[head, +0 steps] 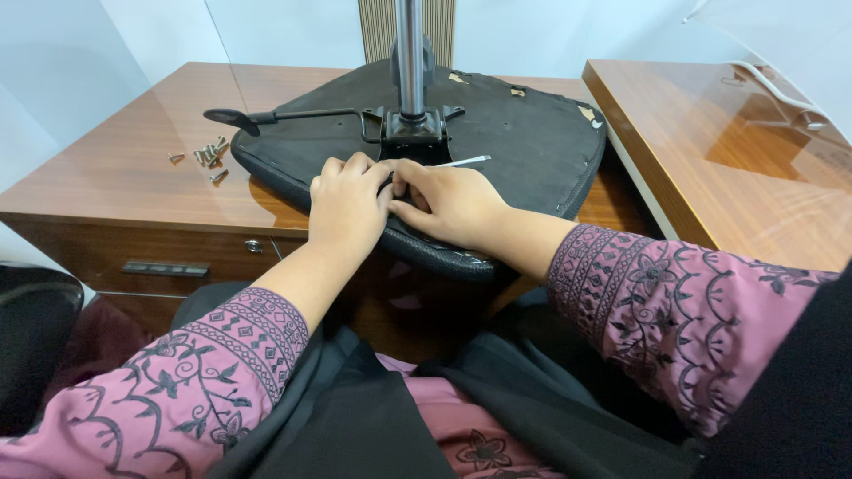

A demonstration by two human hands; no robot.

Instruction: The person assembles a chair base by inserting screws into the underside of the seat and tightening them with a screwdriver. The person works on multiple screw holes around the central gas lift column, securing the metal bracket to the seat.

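An upturned black chair seat (524, 133) lies on a brown wooden desk (124, 168), with its black metal mechanism plate (413, 129) and a chrome gas-lift column (410, 53) standing up from it. A black lever (266, 115) sticks out to the left. My left hand (346, 200) and my right hand (448, 202) rest together on the seat's near edge, just in front of the plate. Their fingertips meet around a thin silvery tool (461, 161) that pokes out to the right; which hand grips it is unclear.
Several loose screws (209, 155) lie on the desk to the left of the seat. A second wooden desk (710, 151) stands to the right, with a white cable (781, 89) on it. A drawer with a handle (164, 268) sits below the desk top.
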